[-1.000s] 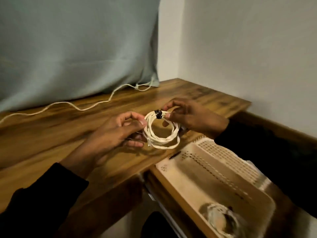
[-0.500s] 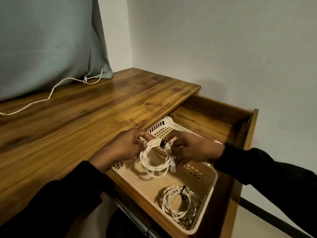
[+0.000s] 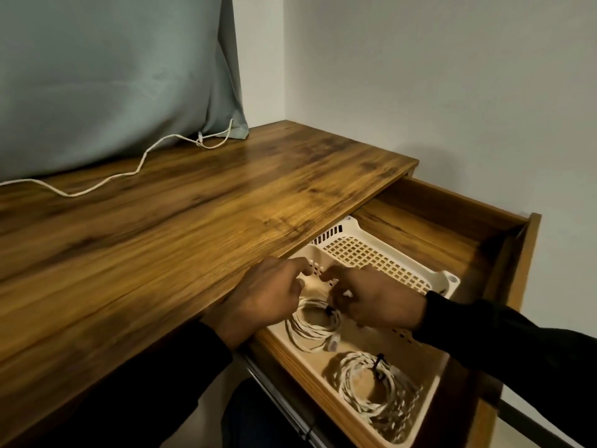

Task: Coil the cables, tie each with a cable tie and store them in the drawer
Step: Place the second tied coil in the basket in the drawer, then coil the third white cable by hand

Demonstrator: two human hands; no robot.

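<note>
From the head view, two tied coils are seen in the basket (image 3: 381,250) inside the open drawer (image 3: 458,221): the far coil (image 3: 315,328) under both hands, the near coil (image 3: 371,389) alone. Left hand (image 3: 268,299) and right hand (image 3: 374,302) are blurred; their hold cannot be told. One cable (image 3: 106,181) is left uncoiled on the desk (image 3: 161,237), far left.

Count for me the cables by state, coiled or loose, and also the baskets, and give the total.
Coiled cables: 2, one below the hands and one nearer the basket's front
Loose cables: 1, on the desk
Baskets: 1, in the drawer
Total: 4
</note>
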